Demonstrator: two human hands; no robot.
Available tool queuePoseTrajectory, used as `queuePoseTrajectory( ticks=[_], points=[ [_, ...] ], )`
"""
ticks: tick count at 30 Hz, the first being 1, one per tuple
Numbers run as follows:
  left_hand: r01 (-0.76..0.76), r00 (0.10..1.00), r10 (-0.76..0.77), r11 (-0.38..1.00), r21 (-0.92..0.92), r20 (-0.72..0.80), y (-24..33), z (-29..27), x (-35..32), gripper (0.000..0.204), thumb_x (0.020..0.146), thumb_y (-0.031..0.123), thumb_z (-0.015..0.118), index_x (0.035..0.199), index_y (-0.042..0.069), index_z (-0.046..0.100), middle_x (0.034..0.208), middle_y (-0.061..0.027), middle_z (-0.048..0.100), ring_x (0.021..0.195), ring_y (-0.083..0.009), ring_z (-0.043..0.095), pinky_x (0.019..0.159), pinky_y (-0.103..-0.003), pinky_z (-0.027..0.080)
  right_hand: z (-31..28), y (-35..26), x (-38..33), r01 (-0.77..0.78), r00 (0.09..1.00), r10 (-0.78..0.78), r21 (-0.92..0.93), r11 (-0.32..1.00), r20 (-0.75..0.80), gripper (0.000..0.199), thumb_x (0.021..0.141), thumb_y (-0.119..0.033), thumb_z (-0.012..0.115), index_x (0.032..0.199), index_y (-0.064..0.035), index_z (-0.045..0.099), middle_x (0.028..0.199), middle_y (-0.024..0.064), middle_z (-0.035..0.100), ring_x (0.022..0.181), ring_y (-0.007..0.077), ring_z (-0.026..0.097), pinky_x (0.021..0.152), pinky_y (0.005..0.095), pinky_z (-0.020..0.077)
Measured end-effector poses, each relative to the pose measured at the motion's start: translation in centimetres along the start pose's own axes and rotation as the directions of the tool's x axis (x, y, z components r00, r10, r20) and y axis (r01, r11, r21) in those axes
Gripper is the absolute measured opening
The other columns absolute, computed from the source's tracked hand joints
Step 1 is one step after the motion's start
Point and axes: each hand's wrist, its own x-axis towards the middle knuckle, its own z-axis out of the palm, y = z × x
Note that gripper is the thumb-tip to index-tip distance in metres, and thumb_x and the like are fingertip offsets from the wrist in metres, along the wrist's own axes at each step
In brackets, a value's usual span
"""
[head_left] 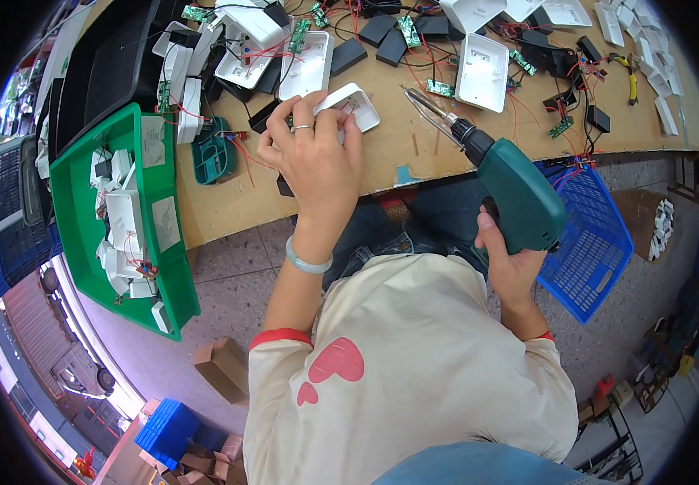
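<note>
My left hand rests on a white plastic housing lying on the wooden bench, fingers curled over its near end; a ring and a pale bracelet show on it. My right hand grips the handle of a green electric screwdriver. The tool's dark chuck and metal bit point up and left across the bench, a short way right of the housing and not touching it. Red wires and a small green circuit board lie by the housing.
A green tray of white parts hangs off the bench's left end. A blue basket sits at the right below the bench edge. Several white covers, black boxes and circuit boards crowd the far bench. Cardboard boxes lie on the floor.
</note>
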Motion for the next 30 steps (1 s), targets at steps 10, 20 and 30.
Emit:
queuePoseTrajectory(
  ticks=[10,20,30],
  points=[
    [-0.039,0.999,0.038,0.999,-0.035,-0.028,-0.2,0.4,0.0,0.010,0.079,0.012,0.076,0.083,0.005,0.069,0.122,-0.0056,0.066,0.120,-0.0324,0.051,0.097,-0.051,0.031,0.0,0.0,-0.2,0.010,1.000,-0.010,0.036,0.999,0.012,0.032,0.092,0.006,0.067,0.123,0.0047,0.061,0.096,0.0103,0.069,0.063,0.0093,0.058,0.055,0.0236,0.0481],
    [-0.047,0.999,0.046,0.999,-0.018,-0.019,-0.2,0.4,-0.1,0.012,0.081,0.015,0.075,0.085,0.006,0.070,0.122,-0.0054,0.064,0.121,-0.0327,0.051,0.098,-0.052,0.031,1.6,1.1,0.3,0.022,0.993,-0.005,-0.145,0.989,0.117,0.016,0.087,0.003,0.075,0.101,0.0038,0.066,0.092,0.0068,0.065,0.082,0.0127,0.059,0.072,0.0265,0.0479],
    [-0.022,0.999,0.021,0.999,-0.027,-0.050,0.0,0.5,-0.1,0.011,0.080,0.015,0.076,0.079,0.007,0.069,0.119,-0.0037,0.065,0.120,-0.0313,0.052,0.097,-0.051,0.031,2.8,2.3,1.2,0.133,0.986,-0.110,-0.189,0.973,0.126,0.017,0.086,0.003,0.074,0.100,0.0030,0.065,0.088,0.0118,0.062,0.075,0.0222,0.059,0.070,0.0309,0.0485]
  ],
)
